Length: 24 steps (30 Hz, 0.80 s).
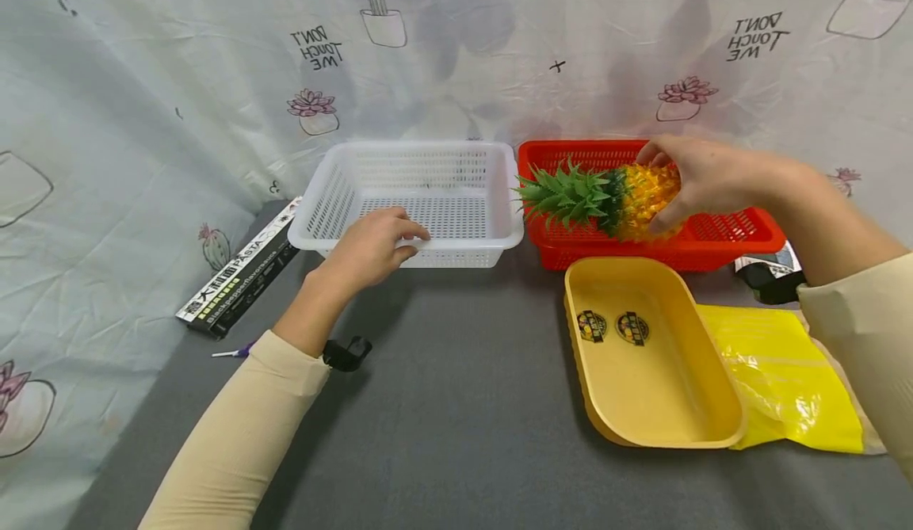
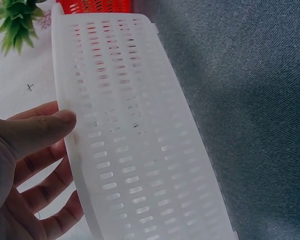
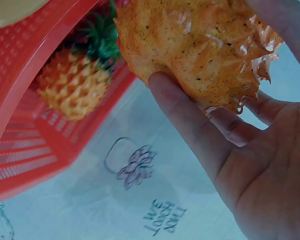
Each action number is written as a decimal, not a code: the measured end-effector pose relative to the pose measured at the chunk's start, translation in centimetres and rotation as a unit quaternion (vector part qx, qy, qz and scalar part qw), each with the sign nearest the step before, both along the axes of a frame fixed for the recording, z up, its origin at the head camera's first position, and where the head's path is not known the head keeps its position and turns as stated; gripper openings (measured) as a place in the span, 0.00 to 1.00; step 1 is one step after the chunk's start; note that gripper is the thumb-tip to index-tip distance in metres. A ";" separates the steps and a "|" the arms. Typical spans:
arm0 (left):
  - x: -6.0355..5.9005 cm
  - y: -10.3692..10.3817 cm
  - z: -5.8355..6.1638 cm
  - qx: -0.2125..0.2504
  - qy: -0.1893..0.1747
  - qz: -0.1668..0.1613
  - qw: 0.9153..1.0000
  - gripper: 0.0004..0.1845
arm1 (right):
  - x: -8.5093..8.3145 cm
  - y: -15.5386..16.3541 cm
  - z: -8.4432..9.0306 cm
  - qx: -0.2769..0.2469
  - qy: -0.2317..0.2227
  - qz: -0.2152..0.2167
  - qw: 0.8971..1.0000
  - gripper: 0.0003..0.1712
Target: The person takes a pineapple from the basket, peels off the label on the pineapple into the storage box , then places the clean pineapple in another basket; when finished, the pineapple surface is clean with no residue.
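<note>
My right hand (image 1: 702,177) grips a large toy-like pineapple (image 1: 645,197) by its yellow body, its green leaves pointing left. It overlaps the red basket (image 1: 756,237) in the head view. In the right wrist view, the held pineapple (image 3: 190,50) is orange, glossy and spiky, with fingers curled around it. Another pineapple (image 3: 75,85) lies inside the red basket behind it. My left hand (image 1: 378,245) pinches the near rim of the white slotted basket (image 1: 324,197). The left wrist view shows the thumb (image 2: 45,127) on the rim's outer side and the fingers on its inner side.
A yellow tray (image 1: 663,387) with two round stickers stands before the red basket. Beside it lies a shiny yellow packet (image 1: 792,379). At left are a long black-and-white pasta box (image 1: 242,276) and a thin purple-and-white item (image 1: 235,352). A printed curtain (image 1: 464,55) hangs behind.
</note>
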<state>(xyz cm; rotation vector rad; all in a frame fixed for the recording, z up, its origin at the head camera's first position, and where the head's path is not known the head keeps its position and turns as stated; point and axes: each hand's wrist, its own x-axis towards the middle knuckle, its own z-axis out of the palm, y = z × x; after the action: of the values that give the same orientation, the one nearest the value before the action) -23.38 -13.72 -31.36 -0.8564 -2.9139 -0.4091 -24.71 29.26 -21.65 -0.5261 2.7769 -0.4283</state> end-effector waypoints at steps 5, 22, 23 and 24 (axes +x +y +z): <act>0.1 0.0 0.0 0.003 0.001 0.004 1.000 0.13 | -1.1 1.2 -0.5 0.009 0.003 -0.006 1.000 0.58; 0.2 0.1 -0.2 -0.007 0.001 0.016 1.000 0.13 | -3.5 3.2 -4.5 0.046 -0.020 -0.026 0.998 0.51; 0.2 0.1 -0.3 -0.006 0.001 0.017 1.000 0.13 | -3.6 3.2 -4.7 0.048 -0.022 -0.024 0.998 0.51; 0.2 0.1 -0.3 -0.005 0.001 0.017 1.000 0.14 | -3.6 3.2 -4.8 0.049 -0.025 -0.024 0.998 0.51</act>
<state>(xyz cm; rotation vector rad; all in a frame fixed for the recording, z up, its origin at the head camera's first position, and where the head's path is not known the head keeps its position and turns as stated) -23.18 -13.64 -31.62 -0.8058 -2.9274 -0.3905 -28.34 32.46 -26.49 -0.4215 2.7497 -0.3080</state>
